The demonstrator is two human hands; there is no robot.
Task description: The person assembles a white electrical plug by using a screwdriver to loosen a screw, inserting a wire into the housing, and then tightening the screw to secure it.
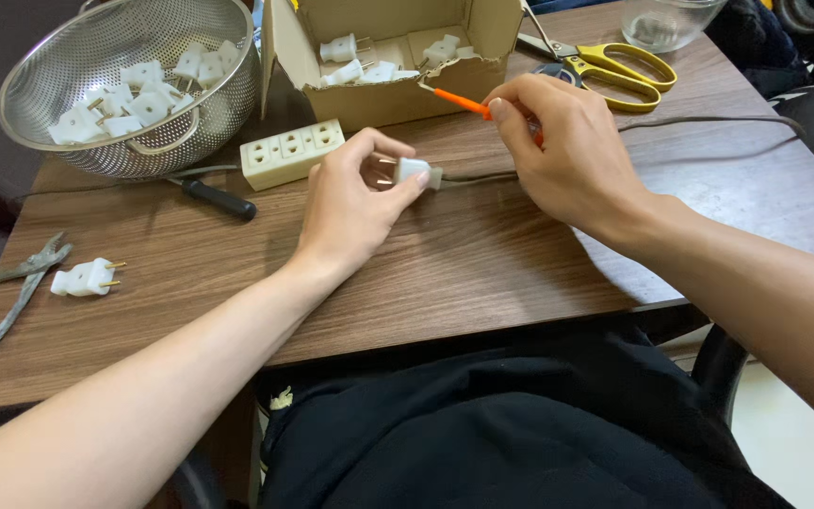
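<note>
While plugs (pixel 134 99) fill the colander (pixel 68 151), hands wire another.

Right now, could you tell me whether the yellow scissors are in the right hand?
No, the scissors lie on the table beyond the right hand, whose fingers hold an orange screwdriver.

White plug (pixel 415 171) pinched in the left hand (pixel 355 203), orange-handled screwdriver (pixel 461 101) in the right hand (pixel 562 151), cream power strip (pixel 292 153), silver mesh colander (pixel 134 80) of white plugs, tan cardboard box (pixel 388 57), yellow-handled scissors (pixel 614 71), brown wood-grain table (pixel 426 273), black-handled tool (pixel 219 200), grey cable (pixel 708 123), grey metal pliers (pixel 16 292).
</note>
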